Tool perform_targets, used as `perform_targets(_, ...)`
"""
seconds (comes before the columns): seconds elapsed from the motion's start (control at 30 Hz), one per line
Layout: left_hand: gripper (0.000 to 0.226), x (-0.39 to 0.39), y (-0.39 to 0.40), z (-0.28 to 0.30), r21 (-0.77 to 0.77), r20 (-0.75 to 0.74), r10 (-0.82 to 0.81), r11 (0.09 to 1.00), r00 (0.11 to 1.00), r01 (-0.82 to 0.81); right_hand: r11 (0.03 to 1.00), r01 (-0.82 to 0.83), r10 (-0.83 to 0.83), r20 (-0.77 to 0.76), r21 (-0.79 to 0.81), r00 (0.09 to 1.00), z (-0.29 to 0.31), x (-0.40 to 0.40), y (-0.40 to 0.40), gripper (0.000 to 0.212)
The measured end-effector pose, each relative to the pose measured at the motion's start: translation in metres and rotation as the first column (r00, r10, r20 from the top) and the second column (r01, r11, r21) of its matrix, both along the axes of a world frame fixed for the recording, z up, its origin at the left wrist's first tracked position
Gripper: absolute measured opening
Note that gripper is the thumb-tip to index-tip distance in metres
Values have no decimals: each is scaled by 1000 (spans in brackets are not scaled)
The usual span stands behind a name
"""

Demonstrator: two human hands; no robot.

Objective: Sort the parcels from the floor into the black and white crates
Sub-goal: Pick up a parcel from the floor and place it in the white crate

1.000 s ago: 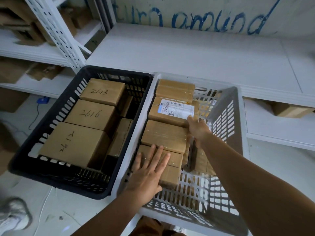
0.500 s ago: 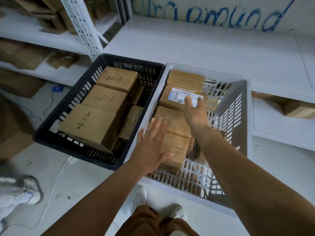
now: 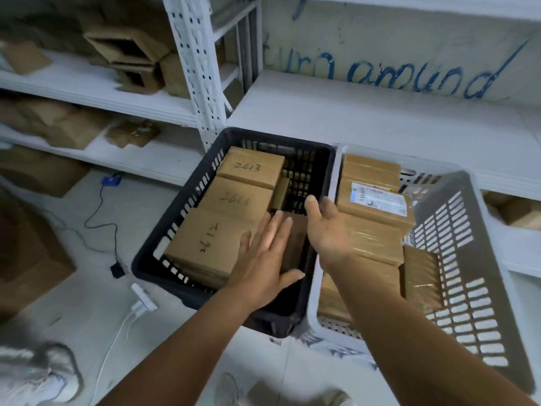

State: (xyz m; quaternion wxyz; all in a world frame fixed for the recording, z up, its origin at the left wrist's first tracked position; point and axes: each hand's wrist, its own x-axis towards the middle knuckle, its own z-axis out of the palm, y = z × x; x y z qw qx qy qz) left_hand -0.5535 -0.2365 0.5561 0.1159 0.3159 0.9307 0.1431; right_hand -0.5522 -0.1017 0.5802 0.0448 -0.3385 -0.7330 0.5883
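Note:
A black crate [image 3: 164, 238] and a white crate [image 3: 468, 259] stand side by side on the floor before a white shelf. The black one holds brown parcels marked with handwritten numbers [image 3: 251, 168]. In the white one lie taped brown parcels, one with a printed label [image 3: 377, 199]. My left hand [image 3: 263, 256] hovers flat, fingers straight, over the right side of the black crate. My right hand [image 3: 328, 230] is open over the rims where the two crates meet. Neither hand holds anything.
White metal shelving [image 3: 193, 63] stands behind, with loose cardboard boxes [image 3: 128, 54] on its left shelves. A black cable with a blue plug [image 3: 111, 180] and a white cable [image 3: 143, 300] lie on the floor at left. Larger cartons [image 3: 29, 259] sit at far left.
Both hands have left the parcels in the white crate and moved left, the left hand now over the black crate. The view has pulled back and shifted left.

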Motion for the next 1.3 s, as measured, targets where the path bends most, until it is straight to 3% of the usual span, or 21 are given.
perform_targets(0.1,97,-29,-43,-4,-52,61,-26,998,998,29,991,27,-23,37,-129,999,-10,-21,-41,66)
perform_targets(0.2,101,-50,-75,-12,-125,120,-69,989,990,84,949,149,-97,193,-276,976,-25,-35,-67,69)
perform_targets(0.3,101,-63,-93,-24,-202,160,-100,970,982,132,870,331,-191,371,-365,909,-46,-42,-81,67)
perform_targets(0.4,97,-72,-96,-35,-290,170,-134,940,976,180,773,451,-259,427,-446,866,-67,-48,-84,53)
perform_targets(0.5,95,-79,-91,-43,-353,200,-146,912,969,210,714,482,-183,529,-508,829,-80,-53,-85,47)
perform_targets(0.63,92,-89,-92,-55,-398,216,-92,901,972,174,629,447,29,594,-636,804,-86,-65,-92,54)
perform_targets(0.8,98,-105,-91,-64,-422,203,-104,888,974,183,643,469,-45,582,-605,812,-90,-80,-94,46)
perform_targets(0.9,95,-109,-89,-65,-422,216,-97,888,972,182,631,553,-115,640,-544,760,-105,-73,-89,52)
perform_targets(1.1,90,-110,-89,-62,-397,233,-87,901,968,177,423,621,-113,642,-660,759,-123,-75,-95,67)
perform_targets(1.3,88,-112,-91,-60,-399,246,-88,899,965,183,432,636,-144,647,-640,749,-128,-67,-85,53)
